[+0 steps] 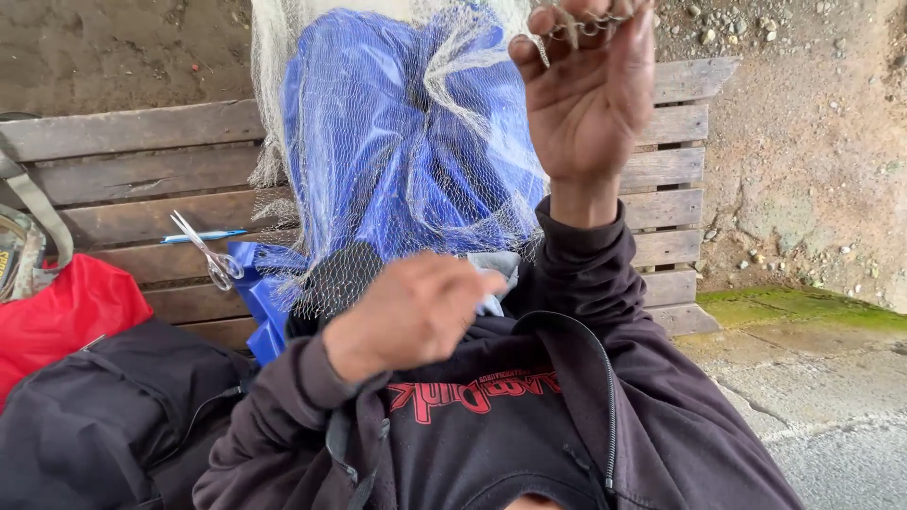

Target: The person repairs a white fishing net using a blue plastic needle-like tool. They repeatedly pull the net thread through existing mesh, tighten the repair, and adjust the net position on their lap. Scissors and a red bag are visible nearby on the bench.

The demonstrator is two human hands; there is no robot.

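Two hands are working one net (397,142), a fine white mesh draping over a blue sheet (378,179) that is hanging in front of the person's chest. Right hand (590,90) is holding the net's edge up high, fingers curling closed on a short run of chain (586,24) along that edge; palm is facing the camera. Left hand (416,312) is sitting low, just below the net's bottom fringe, blurred; it looks loosely curled near a grey cloth (496,274), but I cannot tell whether it is pinching anything.

Step in hand, my read: feeding the weighted edge along hand over hand, probably checking or mending mesh. Next move is calling for the low hand to take a fresh bite of mesh while the high hand is keeping tension, so the chain is not dropping and snagging.

Room: mesh is hanging close to the face and chest, so clearance toward the body is tight. Scissors (210,250) and a blue pen (203,235) are lying on the slatted bench (123,179) to the left, within reach, apart from the net's fringe. Black backpack (104,416) and red bag (66,307) are crowding the left side. Right side is open down to the concrete floor (812,378); bench end is stopping just past the raised wrist.
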